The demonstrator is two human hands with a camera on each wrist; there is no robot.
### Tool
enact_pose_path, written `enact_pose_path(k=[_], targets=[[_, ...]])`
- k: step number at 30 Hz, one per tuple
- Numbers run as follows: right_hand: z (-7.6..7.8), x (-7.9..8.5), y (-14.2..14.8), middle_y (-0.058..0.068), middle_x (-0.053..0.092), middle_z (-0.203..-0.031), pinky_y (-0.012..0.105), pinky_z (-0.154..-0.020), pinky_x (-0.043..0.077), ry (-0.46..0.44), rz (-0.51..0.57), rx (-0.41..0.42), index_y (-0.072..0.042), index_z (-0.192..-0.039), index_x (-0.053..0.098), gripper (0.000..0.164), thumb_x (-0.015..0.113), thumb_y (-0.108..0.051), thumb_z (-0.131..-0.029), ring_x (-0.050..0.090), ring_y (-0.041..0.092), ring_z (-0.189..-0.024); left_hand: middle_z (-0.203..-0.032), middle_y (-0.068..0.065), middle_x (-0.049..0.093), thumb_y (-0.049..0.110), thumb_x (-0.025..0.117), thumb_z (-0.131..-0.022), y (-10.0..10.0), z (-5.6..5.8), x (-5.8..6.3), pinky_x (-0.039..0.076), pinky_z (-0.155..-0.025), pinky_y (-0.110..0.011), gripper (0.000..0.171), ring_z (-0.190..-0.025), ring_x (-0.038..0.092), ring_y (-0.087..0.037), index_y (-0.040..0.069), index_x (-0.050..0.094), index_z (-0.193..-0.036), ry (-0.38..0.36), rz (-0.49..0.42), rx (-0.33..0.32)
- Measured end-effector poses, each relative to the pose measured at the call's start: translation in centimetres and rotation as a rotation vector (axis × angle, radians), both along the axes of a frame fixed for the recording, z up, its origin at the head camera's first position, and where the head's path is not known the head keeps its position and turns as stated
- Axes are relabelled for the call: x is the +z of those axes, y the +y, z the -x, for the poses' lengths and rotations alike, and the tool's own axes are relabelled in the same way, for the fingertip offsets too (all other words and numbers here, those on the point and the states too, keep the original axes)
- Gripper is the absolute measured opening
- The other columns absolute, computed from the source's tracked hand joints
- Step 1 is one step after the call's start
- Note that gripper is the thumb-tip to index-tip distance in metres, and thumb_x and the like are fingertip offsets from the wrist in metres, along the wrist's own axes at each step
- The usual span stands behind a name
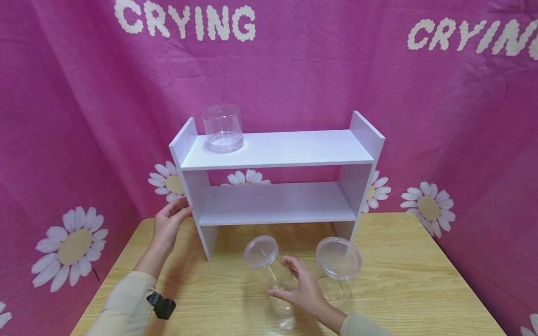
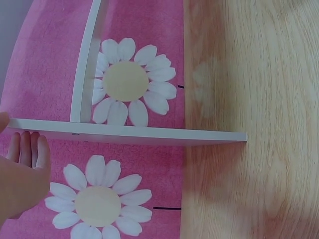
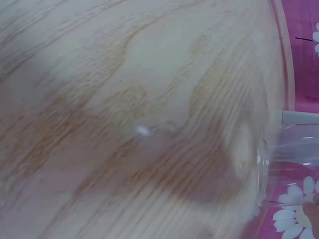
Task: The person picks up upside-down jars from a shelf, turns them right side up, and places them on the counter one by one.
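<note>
My left hand [image 1: 167,225] is at the outer left side of a white two-tier shelf [image 1: 277,203]. In the left wrist view, its fairly straight fingers [image 2: 31,149] lie against the side panel [image 2: 164,132], the thumb at the front edge. Low in the head view, my right hand [image 1: 306,288] holds a clear plastic jar [image 1: 269,275] with a round lid, thumb on the near side and fingers behind. The jar leans left in this view. Just right of that hand stands a second clear lidded jar [image 1: 338,261]. The right wrist view is blurred and shows no fingers.
A clear jar [image 1: 223,128] sits at the left end of the upper shelf board, its thick rim downward. The shelf stands toward the back of a wooden table [image 1: 403,280]. Behind and beside it hangs a pink curtain [image 1: 302,70] with daisies and lettering.
</note>
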State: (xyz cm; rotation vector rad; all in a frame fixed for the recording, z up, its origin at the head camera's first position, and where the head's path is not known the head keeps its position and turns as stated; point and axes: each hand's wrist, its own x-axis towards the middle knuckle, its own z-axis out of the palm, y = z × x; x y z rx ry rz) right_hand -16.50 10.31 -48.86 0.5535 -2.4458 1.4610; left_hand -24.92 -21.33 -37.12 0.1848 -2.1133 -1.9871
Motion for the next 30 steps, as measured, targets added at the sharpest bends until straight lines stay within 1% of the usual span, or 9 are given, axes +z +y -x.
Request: enact_pose_path(k=[3, 6, 10, 13, 17, 21, 27, 30], targets=[[-0.12, -0.21, 0.07, 0.017, 0.063, -0.114, 0.040, -0.097, 0.052, -0.030, 0.029, 0.006, 0.005, -0.119, 0.056, 0.075, 0.091, -0.023, -0.059, 0.062, 0.037, -0.110, -0.080, 0.029, 0.062, 0.012, 0.064, -0.091, -0.09, -0.01, 0.00, 0.046, -0.082, -0.009, 0.031, -0.084, 0.057, 0.008, 0.000, 0.059, -0.118, -0.014, 0.012, -0.003], [-0.19, -0.46, 0.17, 0.018, 0.064, -0.114, 0.039, -0.097, 0.052, -0.043, 0.032, 0.005, 0.003, -0.119, 0.056, 0.074, 0.091, -0.024, -0.059, 0.062, 0.036, -0.110, -0.080, 0.028, 0.061, 0.013, 0.064, -0.091, -0.21, -0.05, 0.07, 0.047, -0.081, -0.008, 0.029, -0.084, 0.057, 0.007, 0.001, 0.060, -0.117, -0.031, 0.013, -0.013], [-0.23, -0.60, 0.35, 0.020, 0.064, -0.115, 0.039, -0.097, 0.052, -0.056, 0.032, 0.003, 0.001, -0.119, 0.056, 0.073, 0.091, -0.023, -0.060, 0.062, 0.035, -0.110, -0.083, 0.028, 0.060, 0.016, 0.064, -0.092, -0.36, -0.08, 0.18, 0.048, -0.080, -0.008, 0.036, -0.084, 0.057, 0.007, 0.000, 0.056, -0.123, -0.056, 0.019, -0.028], [-0.29, -0.50, 0.54, 0.018, 0.065, -0.116, 0.039, -0.098, 0.052, -0.081, 0.030, -0.005, -0.001, -0.119, 0.056, 0.074, 0.091, -0.023, -0.058, 0.063, 0.033, -0.110, -0.084, 0.028, 0.059, 0.018, 0.063, -0.093, -0.43, -0.09, 0.26, 0.048, -0.080, -0.007, 0.042, -0.085, 0.057, 0.007, -0.003, 0.053, -0.128, -0.072, 0.022, -0.038], [-0.56, -0.29, 0.87, 0.012, 0.065, -0.118, 0.040, -0.097, 0.052, -0.112, 0.015, -0.020, -0.003, -0.120, 0.056, 0.076, 0.091, -0.025, -0.056, 0.063, 0.031, -0.111, -0.084, 0.027, 0.060, 0.017, 0.062, -0.093, -0.51, -0.10, 0.41, 0.049, -0.082, -0.008, 0.045, -0.084, 0.058, 0.006, -0.004, 0.050, -0.131, -0.078, 0.002, -0.046], [-0.86, -0.21, 1.00, 0.010, 0.064, -0.118, 0.040, -0.095, 0.053, -0.112, 0.000, -0.031, -0.003, -0.120, 0.055, 0.078, 0.091, -0.026, -0.055, 0.063, 0.032, -0.110, -0.086, 0.026, 0.060, 0.017, 0.062, -0.093, -0.62, -0.13, 0.63, 0.050, -0.083, -0.010, 0.047, -0.083, 0.059, 0.006, -0.004, 0.049, -0.132, -0.075, -0.018, -0.045], [-0.93, -0.40, 0.75, 0.014, 0.063, -0.119, 0.039, -0.096, 0.053, -0.141, 0.049, -0.059, 0.002, -0.123, 0.052, 0.082, 0.091, -0.018, -0.055, 0.062, 0.035, -0.110, -0.086, 0.025, 0.060, 0.015, 0.063, -0.092, -0.56, -0.07, 0.65, 0.051, -0.084, -0.010, 0.044, -0.083, 0.059, 0.005, -0.004, 0.050, -0.130, -0.072, -0.046, -0.051], [-0.88, -0.51, 0.65, 0.014, 0.063, -0.120, 0.041, -0.096, 0.053, -0.160, 0.066, -0.077, 0.003, -0.125, 0.050, 0.084, 0.091, -0.017, -0.055, 0.061, 0.036, -0.112, -0.085, 0.024, 0.061, 0.014, 0.063, -0.092, -0.44, 0.05, 0.49, 0.051, -0.084, -0.012, 0.041, -0.082, 0.060, 0.004, -0.003, 0.052, -0.127, -0.066, -0.057, -0.054]])
